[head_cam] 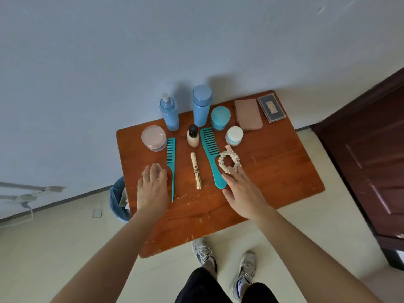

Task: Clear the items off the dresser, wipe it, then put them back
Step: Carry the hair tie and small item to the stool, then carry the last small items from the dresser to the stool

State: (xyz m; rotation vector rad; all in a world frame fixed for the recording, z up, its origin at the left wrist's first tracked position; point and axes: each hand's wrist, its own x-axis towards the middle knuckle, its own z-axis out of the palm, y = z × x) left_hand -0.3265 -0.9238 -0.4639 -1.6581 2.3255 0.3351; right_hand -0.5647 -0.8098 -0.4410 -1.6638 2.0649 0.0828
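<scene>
Head view has the dresser (273,171) fully loaded. The right hand (242,193) is spread flat, fingertips at the scrunchie (229,161), with the wide comb (211,154) just left of it. The left hand (153,186) lies beside the tail comb (171,162); I cannot tell if it holds anything. It would be best to pinch up the scrunchie first and take the bottles (201,106) beyond both hands one at a time.

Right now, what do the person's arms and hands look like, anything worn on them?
The left forearm and right forearm are bare as far as the frame shows: no sleeves, gloves or watch. The left hand has a glint on one finger, perhaps a ring, too blurred to tell. The right hand wears nothing visible.
</scene>
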